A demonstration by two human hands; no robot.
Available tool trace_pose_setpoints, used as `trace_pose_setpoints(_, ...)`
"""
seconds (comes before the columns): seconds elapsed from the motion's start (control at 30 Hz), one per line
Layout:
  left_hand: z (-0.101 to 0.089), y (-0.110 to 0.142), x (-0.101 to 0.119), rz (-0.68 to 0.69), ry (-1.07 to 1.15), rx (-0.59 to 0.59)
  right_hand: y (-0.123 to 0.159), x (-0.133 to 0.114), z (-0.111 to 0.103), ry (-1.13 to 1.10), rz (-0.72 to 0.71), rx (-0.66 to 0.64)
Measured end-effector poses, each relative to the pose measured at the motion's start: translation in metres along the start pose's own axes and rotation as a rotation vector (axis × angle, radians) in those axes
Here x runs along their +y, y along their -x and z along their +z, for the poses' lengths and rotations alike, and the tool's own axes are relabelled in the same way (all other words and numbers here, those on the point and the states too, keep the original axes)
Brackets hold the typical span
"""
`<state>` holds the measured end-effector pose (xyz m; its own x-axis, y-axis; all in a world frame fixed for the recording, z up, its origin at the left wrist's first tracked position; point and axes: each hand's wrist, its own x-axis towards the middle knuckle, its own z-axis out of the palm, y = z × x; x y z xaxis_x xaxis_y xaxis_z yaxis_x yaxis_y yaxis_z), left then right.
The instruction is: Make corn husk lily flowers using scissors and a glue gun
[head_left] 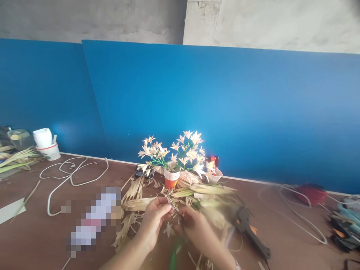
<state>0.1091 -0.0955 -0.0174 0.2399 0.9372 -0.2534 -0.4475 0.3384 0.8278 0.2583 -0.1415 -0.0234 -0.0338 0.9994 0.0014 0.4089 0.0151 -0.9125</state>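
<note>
My left hand is closed, thumb pressed to fingers, on something too small to make out. Close beside it, my right hand is partly blurred and wrapped round what looks like a pair of scissors, whose thin metal blade points up between the hands. A pale husk flower shows just below them. Beyond the hands, a paper cup holds green stems with several cream star-shaped flowers. Dry corn husks lie around both hands. A green blur shows low between the forearms.
A black glue gun lies right of my right hand. White cables and a pixelated object are on the left. A white tub stands near the blue panel behind the brown table. Red item far right.
</note>
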Motion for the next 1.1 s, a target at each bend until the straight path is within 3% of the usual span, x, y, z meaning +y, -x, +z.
trace_pose_setpoints(0.57,-0.001,0.0,0.009,-0.053,-0.022,-0.073,0.0,0.0,-0.007,0.031,0.011,-0.017)
trace_pose_setpoints(1.1,-0.005,-0.002,0.017,-0.105,-0.109,-0.117,0.0,0.002,-0.014,0.205,-0.005,-0.008)
